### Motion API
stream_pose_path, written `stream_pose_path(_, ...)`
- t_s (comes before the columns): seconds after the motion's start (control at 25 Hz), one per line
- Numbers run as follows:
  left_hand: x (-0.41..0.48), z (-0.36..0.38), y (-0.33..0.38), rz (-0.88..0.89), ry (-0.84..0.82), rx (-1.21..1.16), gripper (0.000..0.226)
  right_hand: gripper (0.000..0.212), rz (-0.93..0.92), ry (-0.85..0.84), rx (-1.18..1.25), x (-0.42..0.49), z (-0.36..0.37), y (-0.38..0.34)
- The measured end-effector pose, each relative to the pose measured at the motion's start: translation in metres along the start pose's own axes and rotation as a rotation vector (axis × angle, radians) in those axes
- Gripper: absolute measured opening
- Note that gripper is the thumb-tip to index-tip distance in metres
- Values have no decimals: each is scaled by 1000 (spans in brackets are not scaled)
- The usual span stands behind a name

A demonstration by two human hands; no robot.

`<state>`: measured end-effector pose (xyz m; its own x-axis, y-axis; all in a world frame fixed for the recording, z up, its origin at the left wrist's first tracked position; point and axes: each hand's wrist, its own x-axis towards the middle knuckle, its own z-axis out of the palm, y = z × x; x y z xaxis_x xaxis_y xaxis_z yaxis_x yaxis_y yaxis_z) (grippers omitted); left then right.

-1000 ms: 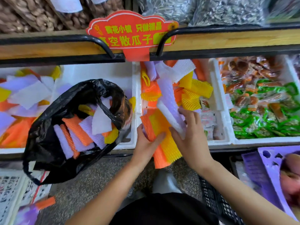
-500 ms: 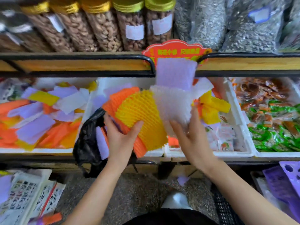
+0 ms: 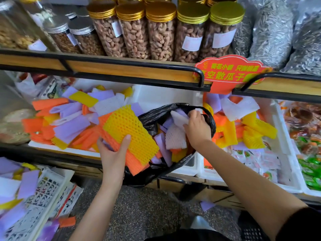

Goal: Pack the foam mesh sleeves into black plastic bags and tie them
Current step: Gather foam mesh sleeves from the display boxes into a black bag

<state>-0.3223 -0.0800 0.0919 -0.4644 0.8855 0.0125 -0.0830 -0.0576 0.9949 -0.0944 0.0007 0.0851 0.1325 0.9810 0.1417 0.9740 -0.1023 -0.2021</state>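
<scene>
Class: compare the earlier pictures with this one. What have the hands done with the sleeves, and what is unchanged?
The right hand took the white sleeves from the shared bundle down into the black bag. The left hand still grips the yellow and orange sleeves. The bag stays in its bin.

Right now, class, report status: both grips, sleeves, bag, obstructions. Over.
Left grip holds yellow and orange sleeves at edge of black bag. Right grip grips white sleeve inside bag mouth. Bag untied. Nothing blocking.

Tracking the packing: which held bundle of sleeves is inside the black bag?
The white sleeves in the right hand, inside the black bag; the yellow-and-orange stack in the left hand is outside it.
</scene>
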Motion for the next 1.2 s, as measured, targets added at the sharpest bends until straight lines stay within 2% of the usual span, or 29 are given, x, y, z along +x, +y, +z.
stream_pose_path(0.04, 2, 1, 1, 5, -15, 11, 61, 33, -67, -26, -82, 2, 3, -4)
stream_pose_path(0.12, 6, 6, 1, 25, -64, 34, 71, 43, -234, -262, -200, -6, 13, -10)
stream_pose_path(0.16, 8, 9, -1, 29, -100, 43, 81, 52, -290, -377, -199, -12, 15, -12)
stream_pose_path(0.2, 9, 12, -3, 33, -142, 54, 90, 57, -339, -404, -145, -19, 13, -13)
stream_pose_path(0.24, 10, 16, -6, 39, -178, 71, 96, 58, -408, -348, -41, -26, 10, -11)
stream_pose_path(0.28, 12, 20, -9, 43, -204, 96, 98, 58, -497, -196, 36, -32, 4, -8)
stream_pose_path(0.36, 14, 33, -12, 56, -248, 143, 95, 59, -565, 215, 19, -37, -9, 3)
stream_pose_path(0.4, 16, 40, -14, 68, -270, 176, 95, 61, -502, 325, -32, -36, -17, 11)
stream_pose_path(0.44, 16, 49, -14, 90, -301, 228, 100, 63, -412, 331, -77, -34, -24, 19)
stream_pose_path(0.52, 13, 69, -16, 168, -378, 396, 112, 56, -185, 136, -39, -22, -36, 37)
stream_pose_path(0.56, 11, 77, -19, 239, -415, 488, 112, 43, -77, -4, 51, -16, -39, 47)
stream_pose_path(0.64, 9, 93, -27, 414, -492, 665, 98, 24, 31, -108, 317, -6, -47, 61)
stream_pose_path(0.8, 26, 116, -50, 653, -621, 1161, 83, 7, 50, 19, 663, 1, -72, 60)
stream_pose_path(0.88, 35, 126, -61, 700, -750, 1385, 79, 11, 70, 35, 832, 0, -84, 52)
stream_pose_path(1.0, 41, 138, -74, 631, -954, 1455, 78, 10, 115, 101, 968, 3, -94, 51)
stream_pose_path(1.12, 43, 147, -78, 572, -872, 1464, 70, 7, 131, 91, 968, 10, -88, 61)
stream_pose_path(1.2, 42, 149, -75, 600, -821, 1458, 71, 14, 107, 65, 891, 16, -80, 70)
